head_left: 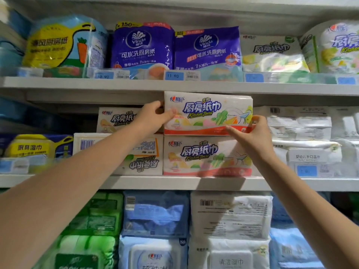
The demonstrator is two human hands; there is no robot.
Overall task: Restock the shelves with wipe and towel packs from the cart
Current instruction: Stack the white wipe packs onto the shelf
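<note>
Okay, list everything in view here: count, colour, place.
held kitchen towel pack: one, white, middle shelf, atop another
other kitchen towel packs: three, white, middle shelf, one upside down
Vinda packs: two, purple, top shelf centre
carrot pack: one, yellow-blue, top shelf left
printed packs: two, white, top shelf right
wipe packs: several, white, middle shelf right
soft packs: several, green, blue, white, lowest row
price tags: several, blue, shelf edges
left hand: grips held pack's left end
right hand: grips its lower right corner
</note>
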